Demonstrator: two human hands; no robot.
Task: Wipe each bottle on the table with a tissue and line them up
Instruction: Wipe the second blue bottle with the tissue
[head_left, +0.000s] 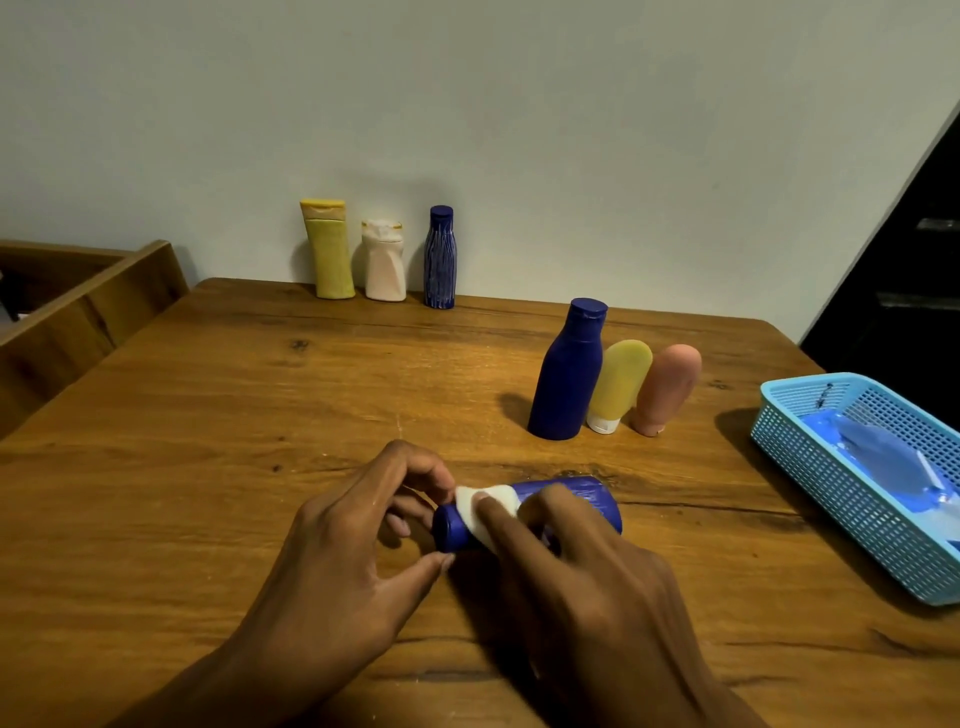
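Wooden table under you carries a blue bottle lying near its front edge: your left hand pinches its cap end, your right hand presses a tissue on it; likely light, smooth, prone to rolling, so grip both ends.

The right hand covers the middle of the lying bottle and most of the tissue. The basket is cut off by the right edge, its blue contents too blurred to tell. The forearms run off the bottom edge.
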